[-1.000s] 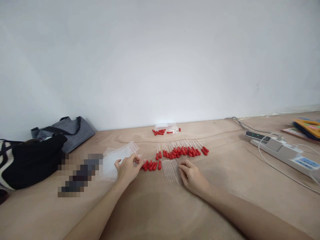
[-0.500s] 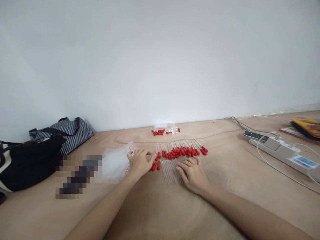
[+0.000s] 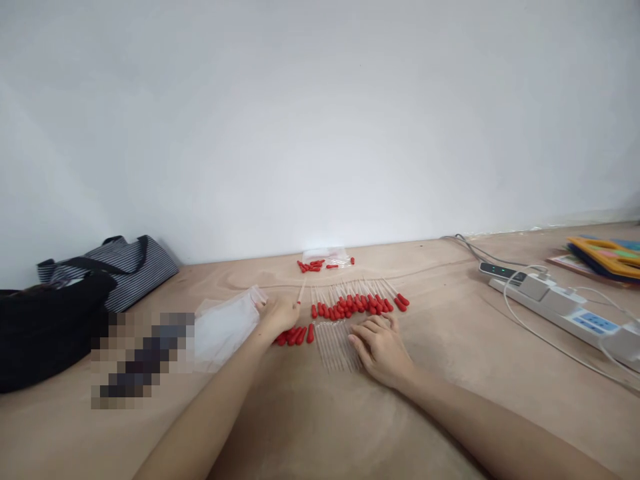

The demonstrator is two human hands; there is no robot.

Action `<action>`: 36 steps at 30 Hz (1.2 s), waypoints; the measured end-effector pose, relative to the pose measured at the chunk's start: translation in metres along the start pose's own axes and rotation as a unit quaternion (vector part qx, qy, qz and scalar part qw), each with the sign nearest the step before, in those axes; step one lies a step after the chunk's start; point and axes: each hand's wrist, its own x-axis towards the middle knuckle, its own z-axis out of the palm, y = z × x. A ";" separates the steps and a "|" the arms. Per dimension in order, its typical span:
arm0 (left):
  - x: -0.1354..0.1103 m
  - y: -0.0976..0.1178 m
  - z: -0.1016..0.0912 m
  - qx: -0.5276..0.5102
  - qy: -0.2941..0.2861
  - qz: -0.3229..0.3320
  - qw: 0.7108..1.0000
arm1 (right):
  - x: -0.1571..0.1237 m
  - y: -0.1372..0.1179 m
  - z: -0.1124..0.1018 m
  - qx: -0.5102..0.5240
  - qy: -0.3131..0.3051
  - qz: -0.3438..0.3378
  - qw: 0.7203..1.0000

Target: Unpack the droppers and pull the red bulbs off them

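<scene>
Near the middle of the frame, my left hand (image 3: 280,316) has its fingertips pinched at the red end of a single dropper (image 3: 302,291), whose pale tube points up the frame. Just right of it, the red-tipped droppers (image 3: 357,304) lie in a crowded row, tubes toward the top. Below my left hand are loose red bulbs (image 3: 300,335), and right of those a bank of clear tubes (image 3: 334,347) lies side by side. My right hand (image 3: 381,350) rests at their right edge, fingers loosely curled; I cannot tell whether it grips one. Clear plastic bags (image 3: 220,333) spread left of centre, a striped bag (image 3: 145,270) sits at the left, and a white power strip (image 3: 565,307) lies at the right.
</scene>
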 end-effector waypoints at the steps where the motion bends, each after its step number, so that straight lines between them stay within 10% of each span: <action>1: -0.006 -0.003 -0.004 0.001 0.013 0.004 1.000 | 0.000 0.000 0.000 0.001 0.002 -0.001 1.000; 15: -0.085 0.011 0.044 -0.092 0.294 0.306 0.901 | 0.000 0.005 0.002 -0.051 0.078 -0.063 0.994; 36: -0.087 0.018 0.048 -0.138 0.306 0.336 0.880 | 0.000 0.000 0.012 -0.098 0.089 -0.192 0.972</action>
